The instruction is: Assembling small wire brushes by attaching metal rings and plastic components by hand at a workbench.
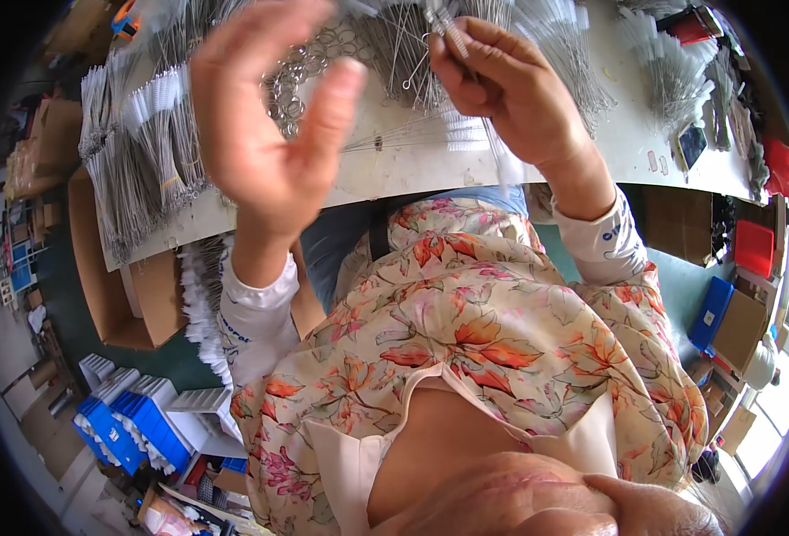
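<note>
My left hand [256, 125] is raised over the table's left part, smeared by motion. Its thumb stands apart from the other fingers, and nothing shows in it. Across from it, my right hand [511, 94] pinches slim wire brushes with pale bristles [451, 34] between thumb and fingers; how many it holds I cannot tell. Below that hand, more wire brushes [464, 134] lie on the table, their thin stems pointing left. A heap of metal rings [289, 94] sits between my hands, partly hidden by the left one. Looped brush stems [403, 62] lie just beyond.
Bundles of wire brushes [158, 116] cover the left of the white table [627, 147], with more brushes [667, 71] at the right. An orange-handled tool [125, 21] lies at the far left. A cardboard box [113, 295] stands below the left edge, near blue bins [149, 424].
</note>
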Motion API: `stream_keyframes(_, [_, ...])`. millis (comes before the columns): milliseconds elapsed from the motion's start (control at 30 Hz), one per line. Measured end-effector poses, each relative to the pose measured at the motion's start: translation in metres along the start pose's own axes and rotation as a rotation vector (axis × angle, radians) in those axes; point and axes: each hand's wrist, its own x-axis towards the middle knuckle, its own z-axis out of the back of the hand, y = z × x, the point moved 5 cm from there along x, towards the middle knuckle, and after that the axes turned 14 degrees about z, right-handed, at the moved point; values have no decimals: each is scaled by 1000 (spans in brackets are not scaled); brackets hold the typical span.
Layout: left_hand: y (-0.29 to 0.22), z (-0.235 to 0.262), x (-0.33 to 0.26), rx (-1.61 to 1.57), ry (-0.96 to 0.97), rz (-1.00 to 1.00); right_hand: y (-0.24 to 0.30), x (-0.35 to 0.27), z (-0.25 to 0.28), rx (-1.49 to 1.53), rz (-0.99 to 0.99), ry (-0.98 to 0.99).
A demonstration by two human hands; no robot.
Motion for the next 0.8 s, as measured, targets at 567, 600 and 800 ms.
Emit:
stream_keyframes(567, [37, -4, -27, -67, 202, 634, -16, 15, -25, -707, 70, -23])
stream_keyframes(600, [38, -5, -28, -51, 249, 624, -15, 13, -25, -715, 16, 21])
stream_keyframes(800, [22, -38, -2, -543, -266, 709, -15, -4, -24, -701, 35, 215])
